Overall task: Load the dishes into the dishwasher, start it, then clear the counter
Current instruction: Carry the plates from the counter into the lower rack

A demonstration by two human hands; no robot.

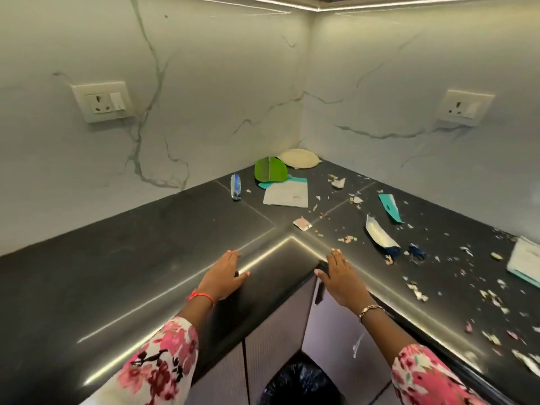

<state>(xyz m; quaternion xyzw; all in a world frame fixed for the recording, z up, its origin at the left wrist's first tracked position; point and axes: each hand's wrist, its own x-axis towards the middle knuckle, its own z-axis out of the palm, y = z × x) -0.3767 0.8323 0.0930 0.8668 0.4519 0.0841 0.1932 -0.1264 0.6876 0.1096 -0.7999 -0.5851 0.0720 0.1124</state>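
Note:
I face the inner corner of a black L-shaped counter (146, 258). My left hand (223, 274) lies flat near its front edge, fingers straight, holding nothing. My right hand (340, 280) rests with straight fingers on the edge at the corner, also empty. Litter covers the far and right counter: a green leaf-shaped plate (269, 169), a cream plate (299, 158) in the corner, a grey packet (287, 194), a blue-and-white wrapper (236, 187), a torn white pouch (380, 235), a teal wrapper (390, 207) and several small scraps (415, 290).
Marble walls with a socket (102, 102) on the left and another socket (464, 108) on the right close in the corner. Below the counter are grey cabinet doors (274, 337) and a bin lined with a black bag (301, 384). A white-and-teal packet (526, 261) lies at the right edge.

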